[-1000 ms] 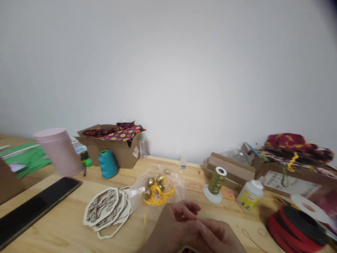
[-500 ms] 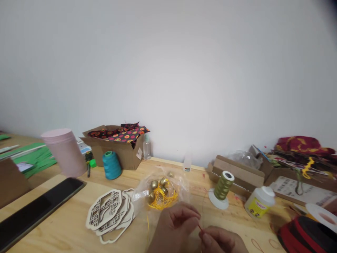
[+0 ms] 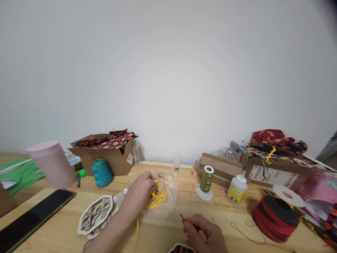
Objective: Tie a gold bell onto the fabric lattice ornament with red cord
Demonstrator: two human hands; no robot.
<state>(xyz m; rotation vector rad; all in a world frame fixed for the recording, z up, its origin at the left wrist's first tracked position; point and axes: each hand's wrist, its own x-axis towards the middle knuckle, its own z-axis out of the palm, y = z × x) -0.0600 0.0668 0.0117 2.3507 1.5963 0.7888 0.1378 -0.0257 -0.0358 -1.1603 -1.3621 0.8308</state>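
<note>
My left hand (image 3: 143, 188) is in the clear plastic bag (image 3: 168, 198), over brass bells (image 3: 156, 191) on yellow cord (image 3: 159, 200). Its fingers curl down and press together; what they grip is hidden. Low in the middle, my right hand (image 3: 204, 232) is closed on a thin red cord (image 3: 182, 216), whose short end sticks out past the thumb. Just below that hand, a piece with a pale rim and dark patterned fabric (image 3: 181, 249) shows at the bottom edge. Pale wooden fretwork cutouts (image 3: 96, 216) lie under and beside my left forearm.
A black phone (image 3: 37, 219), a pink canister (image 3: 54, 165) and a teal thread cone (image 3: 102, 173) stand left. Rightward are an olive thread spool (image 3: 206, 181), a glue bottle (image 3: 237, 189) and a red-black ribbon roll (image 3: 275, 218). Cardboard boxes (image 3: 107, 161) of fabric line the wall.
My left hand has left the red cord and moved up and left into the bag of bells. The right hand keeps the cord. The view has shifted right.
</note>
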